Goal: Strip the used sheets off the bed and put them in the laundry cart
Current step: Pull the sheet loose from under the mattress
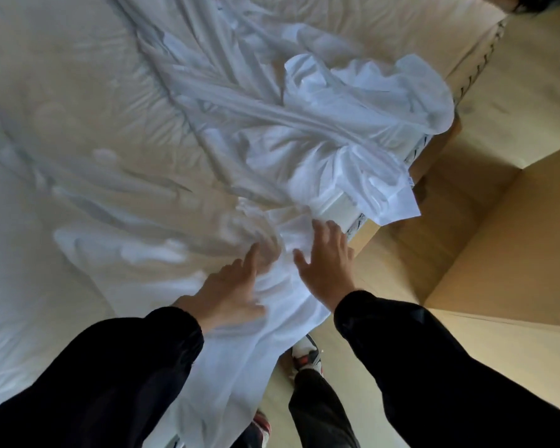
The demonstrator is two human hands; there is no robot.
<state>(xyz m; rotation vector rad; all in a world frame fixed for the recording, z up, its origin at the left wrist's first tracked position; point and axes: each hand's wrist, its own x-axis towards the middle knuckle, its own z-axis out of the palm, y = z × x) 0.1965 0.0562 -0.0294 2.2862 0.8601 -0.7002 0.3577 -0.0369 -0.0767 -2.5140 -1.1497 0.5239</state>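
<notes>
A white sheet [304, 134] lies rumpled across the bed, bunched in folds toward the near right corner and hanging over the edge by my legs. The mattress corner [338, 210] shows bare where the sheet has come off. My left hand [230, 292] lies on the gathered fabric with fingers stretched out, blurred. My right hand [328, 263] is spread with straight fingers over the folds just below the bare corner. Neither hand grips the cloth. No laundry cart is in view.
The bed [62, 140] fills the left and middle of the view. A wooden floor [514, 108] runs along its right side. A tan wall or cabinet corner [498, 253] stands close on the right. My shoes [307, 354] stand by the bed edge.
</notes>
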